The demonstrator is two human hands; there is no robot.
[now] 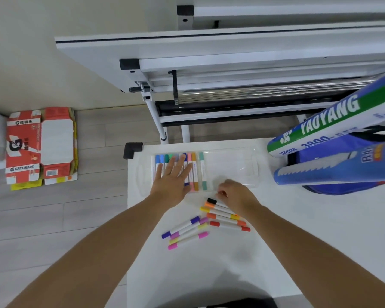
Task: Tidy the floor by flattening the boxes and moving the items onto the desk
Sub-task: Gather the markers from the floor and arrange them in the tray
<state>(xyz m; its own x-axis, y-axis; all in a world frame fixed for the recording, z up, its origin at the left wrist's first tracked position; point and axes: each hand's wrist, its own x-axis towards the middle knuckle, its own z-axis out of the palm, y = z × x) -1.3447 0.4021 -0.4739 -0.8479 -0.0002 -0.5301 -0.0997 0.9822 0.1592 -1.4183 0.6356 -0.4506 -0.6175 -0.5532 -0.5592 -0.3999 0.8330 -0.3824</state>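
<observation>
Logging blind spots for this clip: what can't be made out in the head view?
All head view:
- Markers in the clear case: the left hand covers several, so no count.
- Right hand: fingers curled at the case edge; whether they pinch anything is unclear.
- YAOYANG tube and blue bag: cut off by the right edge.
- Yellow cardboard: mostly hidden under the flattened Gatorade box.

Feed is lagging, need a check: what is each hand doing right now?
Left hand: open, flat on the coloured markers in the clear plastic case.
Right hand: fingers curled; grip cannot be told.
</observation>
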